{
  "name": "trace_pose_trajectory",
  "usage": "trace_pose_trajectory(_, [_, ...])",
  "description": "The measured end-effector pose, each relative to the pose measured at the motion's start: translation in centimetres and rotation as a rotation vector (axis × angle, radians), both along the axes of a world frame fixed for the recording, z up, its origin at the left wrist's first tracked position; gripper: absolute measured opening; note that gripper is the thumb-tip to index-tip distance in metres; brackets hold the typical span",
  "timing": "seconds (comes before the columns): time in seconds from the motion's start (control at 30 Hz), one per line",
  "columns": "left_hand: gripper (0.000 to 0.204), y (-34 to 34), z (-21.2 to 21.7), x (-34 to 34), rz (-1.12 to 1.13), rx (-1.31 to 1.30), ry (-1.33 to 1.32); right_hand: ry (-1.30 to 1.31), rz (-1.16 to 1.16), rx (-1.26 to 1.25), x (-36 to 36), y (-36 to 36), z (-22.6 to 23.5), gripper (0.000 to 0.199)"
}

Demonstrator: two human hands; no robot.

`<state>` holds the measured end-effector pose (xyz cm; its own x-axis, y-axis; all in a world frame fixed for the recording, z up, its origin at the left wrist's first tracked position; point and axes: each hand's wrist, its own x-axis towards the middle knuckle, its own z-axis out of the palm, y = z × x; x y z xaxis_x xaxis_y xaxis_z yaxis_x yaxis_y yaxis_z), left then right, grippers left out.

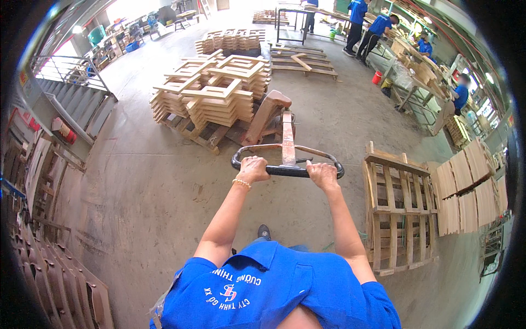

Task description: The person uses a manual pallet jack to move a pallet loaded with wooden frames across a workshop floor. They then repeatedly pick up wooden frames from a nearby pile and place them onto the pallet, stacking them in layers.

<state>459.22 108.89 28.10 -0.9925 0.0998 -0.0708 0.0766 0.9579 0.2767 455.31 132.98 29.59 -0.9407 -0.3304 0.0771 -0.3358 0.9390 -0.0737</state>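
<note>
Both of my hands grip the black-and-worn loop handle (287, 171) of a pallet jack. My left hand (253, 169) is wrapped round the handle's left part, a beaded bracelet on its wrist. Round the right part close the fingers of my right hand (323, 174). From the handle a rusty orange bar (288, 140) runs forward to the jack's reddish-brown body (267, 116). Just ahead of the jack, a wooden pallet (198, 133) bears tall stacks of pale wooden frames (219, 90). The jack's forks are hidden from view.
Standing wooden pallets (402, 211) and leaning pale boards (471, 189) are at the right. Metal stairs (76, 104) rise at the left. Further off lies a low pallet (304, 61); several people in blue shirts stand around a workbench (411, 82) at the far right, near a red bucket (377, 78).
</note>
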Motion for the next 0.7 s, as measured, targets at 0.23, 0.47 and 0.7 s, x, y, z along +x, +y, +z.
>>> trace_pose_trajectory(0.23, [0.028,0.5,0.7,7.9,0.002,0.004,-0.018,-0.006,0.002,-0.049,8.0,0.8,-0.7,0.055])
trace_pose_trajectory(0.47, [0.028,0.7,1.6,15.7,-0.004,0.025,0.007,-0.059,0.005,-0.081,15.6,0.7,0.8,0.055])
trace_pose_trajectory(0.7, [0.03,0.3,1.6,24.4,-0.016,-0.008,0.009,-0.037,-0.015,-0.136,25.7,0.7,2.0,0.055])
